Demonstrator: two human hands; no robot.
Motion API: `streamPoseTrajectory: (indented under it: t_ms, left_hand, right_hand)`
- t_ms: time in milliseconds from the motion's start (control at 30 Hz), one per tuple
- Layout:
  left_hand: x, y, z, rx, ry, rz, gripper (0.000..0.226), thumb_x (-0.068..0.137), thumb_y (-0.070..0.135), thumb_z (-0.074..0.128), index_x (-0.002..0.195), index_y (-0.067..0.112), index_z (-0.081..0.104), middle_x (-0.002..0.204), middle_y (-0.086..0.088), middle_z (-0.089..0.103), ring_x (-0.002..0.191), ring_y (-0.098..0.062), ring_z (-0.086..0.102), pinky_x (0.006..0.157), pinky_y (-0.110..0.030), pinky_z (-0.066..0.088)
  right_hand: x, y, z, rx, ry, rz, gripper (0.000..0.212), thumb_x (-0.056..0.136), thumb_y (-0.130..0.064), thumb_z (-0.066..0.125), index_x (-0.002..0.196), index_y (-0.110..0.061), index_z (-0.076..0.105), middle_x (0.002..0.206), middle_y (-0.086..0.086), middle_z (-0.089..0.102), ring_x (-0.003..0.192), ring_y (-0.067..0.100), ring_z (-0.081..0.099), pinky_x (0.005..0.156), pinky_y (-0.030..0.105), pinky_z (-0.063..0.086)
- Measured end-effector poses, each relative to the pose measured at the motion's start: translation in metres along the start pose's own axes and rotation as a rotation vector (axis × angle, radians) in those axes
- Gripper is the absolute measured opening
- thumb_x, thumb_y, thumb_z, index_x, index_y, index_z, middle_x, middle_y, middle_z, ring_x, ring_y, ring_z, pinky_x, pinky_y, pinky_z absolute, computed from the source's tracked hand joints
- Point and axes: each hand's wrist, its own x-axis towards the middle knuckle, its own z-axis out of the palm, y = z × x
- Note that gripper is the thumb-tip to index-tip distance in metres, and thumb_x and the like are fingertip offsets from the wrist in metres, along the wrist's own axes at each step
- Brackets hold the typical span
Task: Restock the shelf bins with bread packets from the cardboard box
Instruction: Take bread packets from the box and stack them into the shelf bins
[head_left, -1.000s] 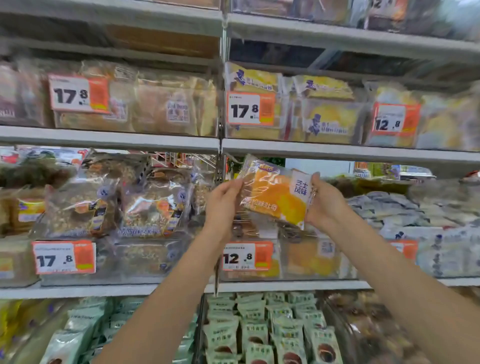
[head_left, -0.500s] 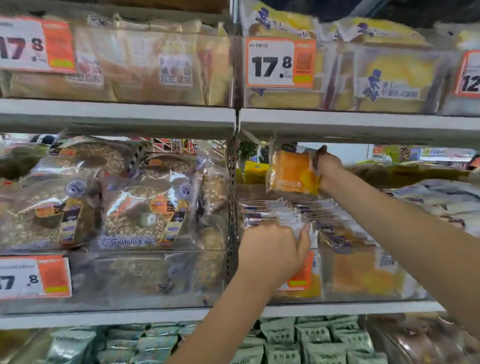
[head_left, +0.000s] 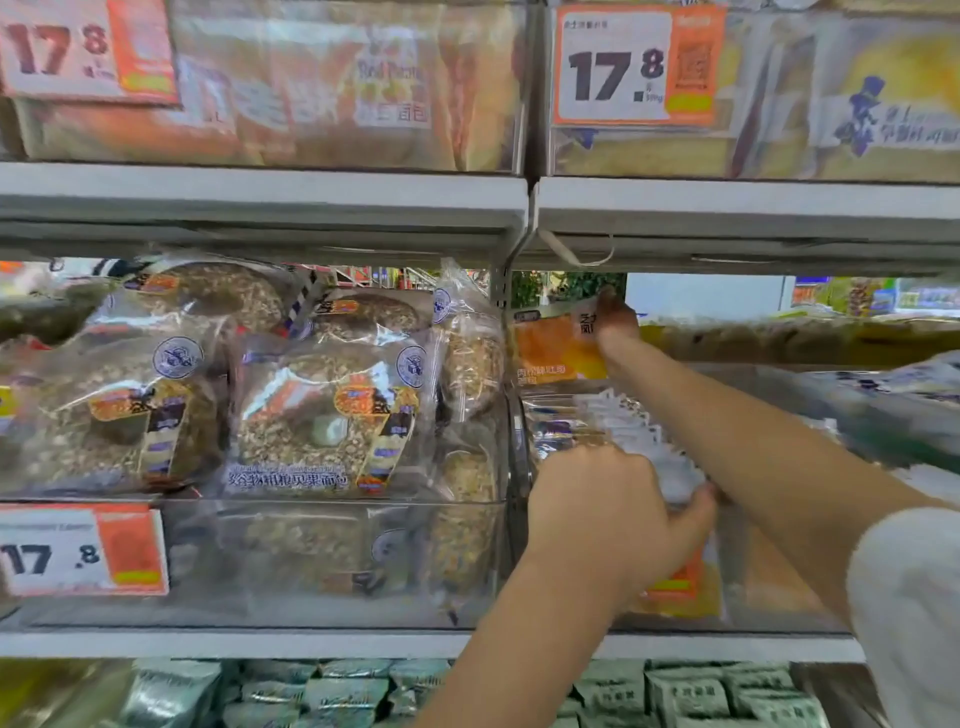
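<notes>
Right hand (head_left: 615, 325) pinches the orange packet (head_left: 558, 348) by its edge; left hand (head_left: 605, 514) grips the bin's (head_left: 769, 587) packets. Light, soft, crushable, I judge.

Orange price tags (head_left: 638, 65), green packets (head_left: 685, 693)

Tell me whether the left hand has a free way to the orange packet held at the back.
Probably not: the left hand grips the row of packets in front, and the right hand already holds the orange packet.

Gap above packet row (head_left: 613, 431) open to rear – upper shelf (head_left: 727, 208) caps headroom.
</notes>
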Motion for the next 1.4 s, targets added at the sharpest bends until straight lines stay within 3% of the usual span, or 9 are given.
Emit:
streamPoseTrajectory:
  t_ms: [133,333,500,767,867,967,1100,1233,1400]
  left_hand:
    - [0.001,-0.001,0.000,0.058,0.042,-0.063,0.065,0.084,0.066,0.033,0.044,0.018,0.016,0.040,0.005,0.012,0.034,-0.013,0.013,0.044,-0.018,0.004]
    - [0.001,0.000,0.004,-0.013,0.042,0.006,0.060,0.088,0.061,0.030,0.049,0.016,0.031,0.045,0.001,0.033,0.040,-0.013,0.027,0.044,-0.023,0.014]
    - [0.002,0.000,0.002,-0.017,-0.004,-0.005,0.060,0.093,0.059,0.035,0.052,0.015,0.034,0.049,-0.001,0.036,0.043,-0.015,0.031,0.044,-0.024,0.017]
    - [0.005,0.000,-0.003,0.059,-0.108,-0.003,0.061,0.093,0.062,0.031,0.054,0.014,0.037,0.051,-0.001,0.038,0.047,-0.018,0.040,0.044,-0.024,0.023]
    - [0.003,0.001,-0.011,0.072,-0.154,0.014,0.055,0.095,0.059,0.029,0.078,0.013,0.054,0.073,-0.005,0.057,0.075,-0.025,0.059,0.054,-0.028,0.039]
    - [-0.016,0.002,-0.014,0.135,0.036,0.178,0.047,0.095,0.042,0.037,0.116,0.007,0.060,0.119,-0.012,0.063,0.113,-0.030,0.056,0.094,-0.043,0.045]
    - [-0.092,0.034,0.004,0.030,0.353,0.442,0.024,0.090,0.021,0.043,0.105,0.007,0.055,0.105,-0.011,0.064,0.095,-0.027,0.055,0.084,-0.039,0.040]
    - [-0.193,0.066,0.044,-0.020,0.121,0.482,0.023,0.081,0.020,0.049,0.102,0.010,0.049,0.094,-0.006,0.062,0.083,-0.022,0.054,0.070,-0.031,0.038]
    - [-0.304,0.101,0.079,-0.232,-0.349,0.229,0.032,0.072,0.024,0.044,0.100,0.016,0.056,0.093,-0.001,0.066,0.085,-0.019,0.062,0.073,-0.027,0.050]
  right_hand:
    - [0.017,0.017,-0.005,-0.082,-0.070,0.039,0.036,0.101,-0.030,0.032,0.120,-0.007,0.052,0.121,0.017,0.061,0.109,0.033,0.060,0.094,0.044,0.050]
    - [0.002,0.020,-0.016,-0.058,0.005,0.065,0.026,0.097,-0.033,0.050,0.111,-0.012,0.046,0.113,0.010,0.061,0.108,0.024,0.057,0.097,0.039,0.048]
    - [-0.003,0.021,-0.009,-0.217,-0.054,0.063,0.037,0.101,-0.024,0.040,0.127,0.000,0.046,0.124,0.015,0.055,0.115,0.031,0.054,0.100,0.043,0.045]
    - [-0.026,0.013,-0.056,0.124,-0.043,0.273,0.021,0.098,-0.014,0.041,0.111,-0.006,0.055,0.103,0.012,0.069,0.089,0.025,0.068,0.081,0.040,0.057]
    - [-0.087,0.000,-0.096,0.136,0.044,0.161,0.021,0.094,-0.015,0.043,0.111,-0.005,0.051,0.092,0.010,0.063,0.076,0.024,0.063,0.063,0.027,0.058]
    - [-0.189,-0.010,-0.135,0.227,0.217,-0.064,0.021,0.092,-0.008,0.046,0.111,-0.016,0.041,0.085,-0.002,0.058,0.064,0.009,0.053,0.053,0.018,0.045]
    - [-0.327,0.020,-0.164,0.262,0.213,-0.263,0.018,0.092,0.000,0.046,0.101,-0.016,0.047,0.081,-0.003,0.064,0.078,0.009,0.063,0.075,0.021,0.051]
    - [-0.408,0.098,-0.179,0.256,0.104,-0.078,0.014,0.095,0.007,0.042,0.090,-0.002,0.051,0.065,0.003,0.058,0.058,0.009,0.055,0.054,0.019,0.048]
    - [-0.486,0.219,-0.171,-0.117,-0.285,0.400,0.018,0.095,-0.001,0.043,0.090,-0.014,0.054,0.082,0.011,0.063,0.058,0.011,0.057,0.050,0.018,0.045]
